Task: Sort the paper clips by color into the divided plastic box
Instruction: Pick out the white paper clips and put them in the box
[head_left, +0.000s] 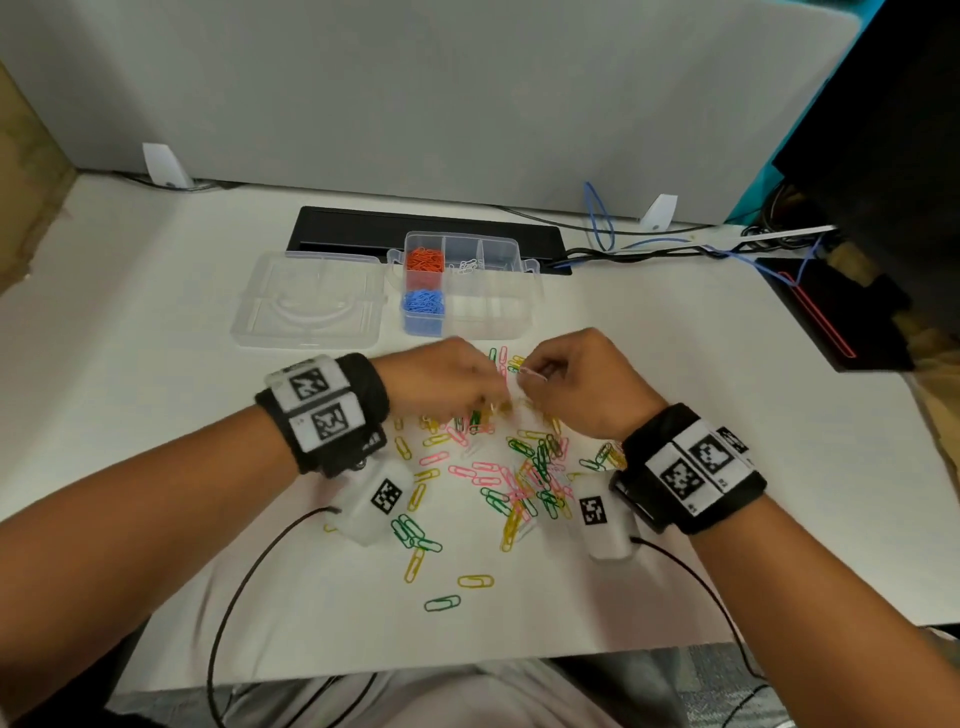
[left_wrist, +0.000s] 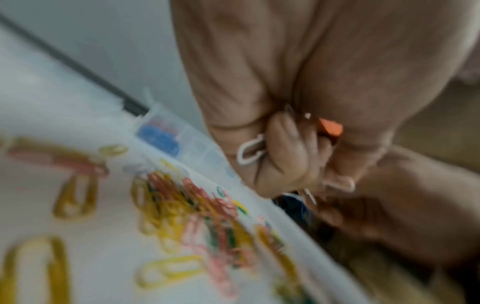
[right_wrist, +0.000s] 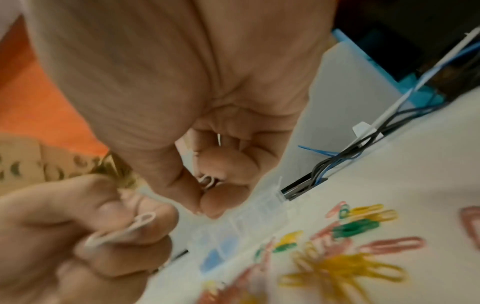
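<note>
Your left hand (head_left: 447, 376) and right hand (head_left: 582, 382) each pinch white paper clips (left_wrist: 249, 149) above the pile, short of the divided box (head_left: 470, 283) — light, springy, slick wire — so grip across the loops.

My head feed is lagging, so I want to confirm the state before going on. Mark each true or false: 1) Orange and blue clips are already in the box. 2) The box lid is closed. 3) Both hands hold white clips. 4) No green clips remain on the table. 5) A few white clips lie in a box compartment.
1) True: orange clips and blue clips fill two compartments of the box.
2) False: the lid lies open to the left of the box.
3) True: the left hand and right hand each pinch white clips.
4) False: green clips lie among pink and yellow ones.
5) True: white clips in the box sit beside the orange ones.
</note>
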